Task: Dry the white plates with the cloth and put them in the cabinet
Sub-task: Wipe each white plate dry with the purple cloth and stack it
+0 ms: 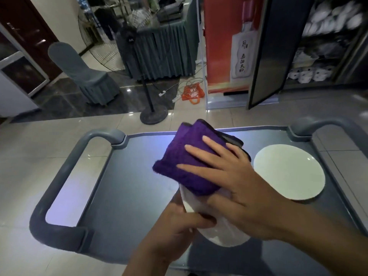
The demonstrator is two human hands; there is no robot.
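Step in hand: the person is drying a white plate point(223, 226), holding it tilted on edge above the grey cart top point(129, 186).
Left hand: the left hand point(179, 226) is gripping the near rim of that plate, thumb curling over the front edge; the other fingers are hiding behind the plate, so how they lie I cannot tell.
Right hand: the right hand point(239, 186) is pressing the purple cloth point(185, 162) flat against the plate's face, its fingers point(201, 154) lying straight and spread over the cloth.
Second plate: another white plate point(288, 172) is lying flat on the cart top just to the right of the hands, untouched.
Cabinet: the cabinet point(322, 46) is standing well beyond the cart at upper right, its dark door point(276, 50) swinging open, white crockery sitting on the shelves.
Progress, as a judgement: the task seems to be partway through; one plate is being wiped, and both plates in view are waiting to go into the cabinet. Whether the flat plate is dry already I cannot tell.
Left to do: finishing the wipe, carrying each plate across, shelving it.
Hidden: the cloth and right hand are covering most of the held plate, so any wetness is not showing.
Hard to make out: the cabinet shelves are blurring; which pieces there are plates is unclear.
Cut off: the cart's near edge is running out of view below.
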